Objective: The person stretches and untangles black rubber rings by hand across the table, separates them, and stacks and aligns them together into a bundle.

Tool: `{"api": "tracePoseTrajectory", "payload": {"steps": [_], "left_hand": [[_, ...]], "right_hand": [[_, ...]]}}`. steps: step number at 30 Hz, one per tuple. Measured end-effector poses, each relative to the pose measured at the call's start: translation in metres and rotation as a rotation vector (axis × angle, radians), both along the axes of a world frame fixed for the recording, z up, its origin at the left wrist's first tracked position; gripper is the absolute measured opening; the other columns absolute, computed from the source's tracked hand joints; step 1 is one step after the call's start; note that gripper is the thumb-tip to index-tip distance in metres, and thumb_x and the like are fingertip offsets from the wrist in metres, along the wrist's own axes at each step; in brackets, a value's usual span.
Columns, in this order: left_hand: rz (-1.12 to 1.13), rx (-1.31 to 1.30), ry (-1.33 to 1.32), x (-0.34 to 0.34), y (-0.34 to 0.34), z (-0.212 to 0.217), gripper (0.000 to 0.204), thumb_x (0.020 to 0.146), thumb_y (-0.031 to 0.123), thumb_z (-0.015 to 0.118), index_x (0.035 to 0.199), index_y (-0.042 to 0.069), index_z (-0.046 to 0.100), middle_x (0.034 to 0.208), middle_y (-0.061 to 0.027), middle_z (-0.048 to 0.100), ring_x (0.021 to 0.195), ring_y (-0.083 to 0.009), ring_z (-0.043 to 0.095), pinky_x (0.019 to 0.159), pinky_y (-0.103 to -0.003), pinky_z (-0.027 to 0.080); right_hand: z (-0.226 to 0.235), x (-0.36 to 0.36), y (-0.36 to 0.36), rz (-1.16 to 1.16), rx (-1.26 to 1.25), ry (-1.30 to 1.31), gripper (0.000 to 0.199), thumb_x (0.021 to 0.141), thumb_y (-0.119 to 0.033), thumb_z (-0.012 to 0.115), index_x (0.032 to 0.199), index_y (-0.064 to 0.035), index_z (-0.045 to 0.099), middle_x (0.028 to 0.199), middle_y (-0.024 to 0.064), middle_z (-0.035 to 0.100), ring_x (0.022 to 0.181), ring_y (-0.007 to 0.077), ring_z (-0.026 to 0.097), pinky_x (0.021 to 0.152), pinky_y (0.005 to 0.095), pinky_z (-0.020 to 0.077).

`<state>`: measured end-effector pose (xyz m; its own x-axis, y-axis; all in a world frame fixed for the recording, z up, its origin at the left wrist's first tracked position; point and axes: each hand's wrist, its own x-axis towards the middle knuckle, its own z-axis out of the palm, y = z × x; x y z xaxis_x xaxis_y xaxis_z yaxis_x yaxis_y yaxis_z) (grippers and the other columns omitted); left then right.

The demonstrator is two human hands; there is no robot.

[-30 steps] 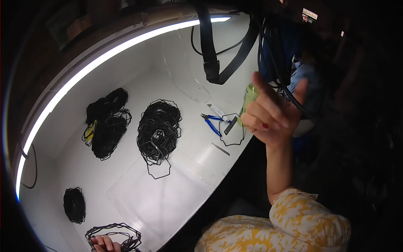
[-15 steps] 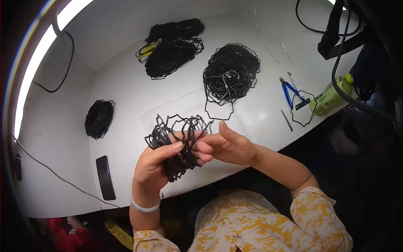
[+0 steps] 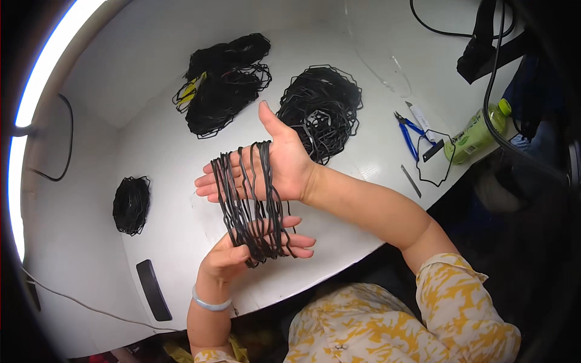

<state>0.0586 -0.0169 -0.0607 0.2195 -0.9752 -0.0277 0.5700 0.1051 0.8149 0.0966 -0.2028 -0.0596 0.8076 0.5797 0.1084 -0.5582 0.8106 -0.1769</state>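
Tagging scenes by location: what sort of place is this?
Likely a small-parts workbench, perhaps in a workshop: bright tube light, blue-handled pliers and a pile of black rings.

A white table (image 3: 181, 254) is holding black loops and other things. On the left, a small heap (image 3: 132, 206) is lying. Farther back, a bumpy heap (image 3: 223, 101) is showing a yellow bit (image 3: 192, 89), and a big round heap (image 3: 324, 103) is lying nearby. Blue pliers (image 3: 408, 140), a white knife (image 3: 419, 117), a single loop (image 3: 437, 186), a grey strip (image 3: 411, 181) and a green bottle (image 3: 478, 138) are sitting on the right. A flat black bar (image 3: 154, 290) is resting at the front left.
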Motion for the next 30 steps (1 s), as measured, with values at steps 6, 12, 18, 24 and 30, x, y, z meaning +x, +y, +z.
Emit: {"api": "tracePoseTrajectory", "payload": {"steps": [6, 12, 18, 24, 30], "left_hand": [[0.089, 0.055, -0.087, 0.002, -0.002, -0.012, 0.108, 0.078, 0.072, 0.052, 0.140, -0.014, 0.030, 0.126, -0.0321, 0.053, 0.119, -0.0428, 0.053, 0.106, -0.049, 0.034], [0.140, -0.174, 0.273, 0.007, -0.011, -0.027, 0.133, 0.062, 0.097, 0.029, 0.144, -0.008, 0.025, 0.140, -0.0309, 0.040, 0.125, -0.0527, 0.042, 0.110, -0.057, 0.027], [0.721, -0.031, 0.319, 0.011, -0.008, -0.020, 0.085, 0.086, 0.075, 0.037, 0.135, 0.007, 0.048, 0.126, -0.0165, 0.058, 0.111, -0.0302, 0.061, 0.096, -0.043, 0.049], [0.099, -0.462, 0.817, 0.031, 0.021, -0.050, 0.061, 0.092, 0.064, 0.037, 0.081, 0.009, 0.060, 0.068, -0.0036, 0.057, 0.052, -0.0123, 0.054, 0.052, -0.023, 0.047], [0.308, -0.267, 0.170, 0.031, 0.020, 0.007, 0.121, 0.076, 0.089, 0.020, 0.146, -0.010, 0.014, 0.148, -0.0359, 0.019, 0.131, -0.0478, 0.037, 0.098, -0.054, 0.043]], "right_hand": [[-0.001, -0.006, -0.005, 0.006, 0.092, -0.023, 0.124, 0.076, -0.084, 0.038, 0.134, 0.0243, 0.023, 0.141, 0.0447, 0.021, 0.134, 0.0550, 0.024, 0.113, 0.0574, 0.0223], [0.004, -0.014, -0.006, 0.019, 0.152, -0.019, 0.126, 0.074, -0.085, 0.040, 0.135, 0.0237, 0.023, 0.141, 0.0444, 0.022, 0.134, 0.0546, 0.025, 0.113, 0.0562, 0.0215], [0.012, -0.024, 0.007, 0.074, 0.175, 0.000, 0.125, 0.069, -0.087, 0.045, 0.125, 0.0250, 0.036, 0.131, 0.0435, 0.039, 0.123, 0.0539, 0.043, 0.107, 0.0550, 0.0345], [0.009, -0.052, 0.029, 0.249, 0.050, -0.264, 0.124, 0.075, -0.088, 0.028, 0.136, 0.0206, 0.028, 0.139, 0.0387, 0.035, 0.131, 0.0485, 0.036, 0.113, 0.0489, 0.0268], [-0.027, -0.081, 0.056, 0.371, -0.145, -0.358, 0.100, 0.088, -0.073, 0.031, 0.139, 0.0126, 0.033, 0.139, 0.0365, 0.036, 0.131, 0.0450, 0.039, 0.113, 0.0488, 0.0259]]}}
